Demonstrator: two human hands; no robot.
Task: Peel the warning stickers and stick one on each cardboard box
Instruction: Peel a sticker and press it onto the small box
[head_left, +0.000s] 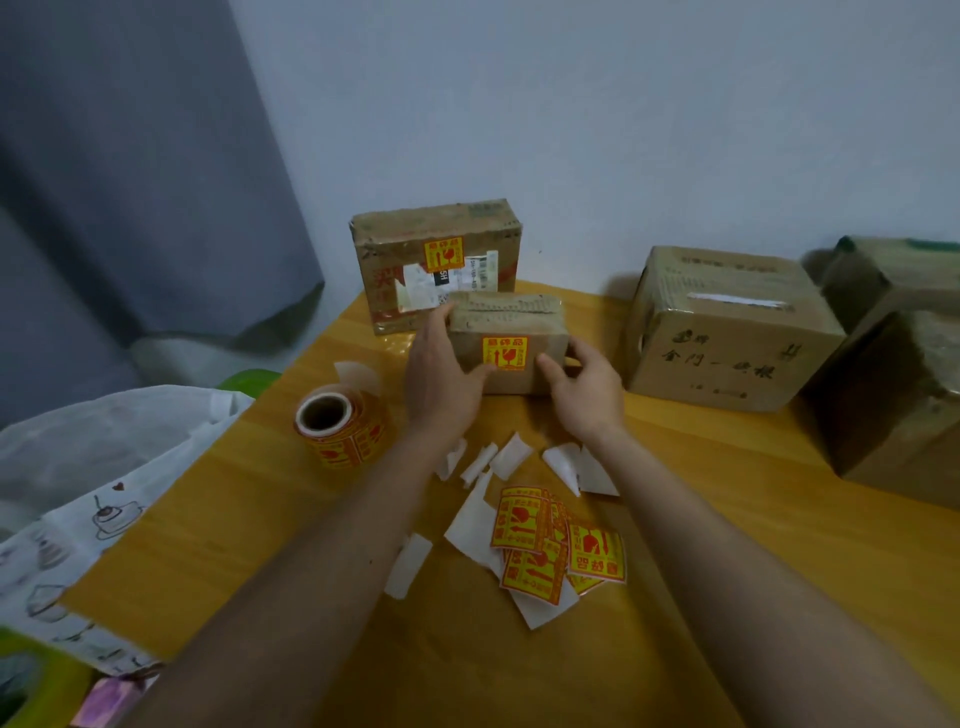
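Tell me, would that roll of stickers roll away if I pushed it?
Probably a little: the sticker roll is round and lies tilted on the smooth table. Its loose tail of backing paper might stop it. It looks light.

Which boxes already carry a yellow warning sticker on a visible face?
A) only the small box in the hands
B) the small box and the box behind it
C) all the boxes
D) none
B: a sticker shows on the small box and on the box behind it; the large box shows none.
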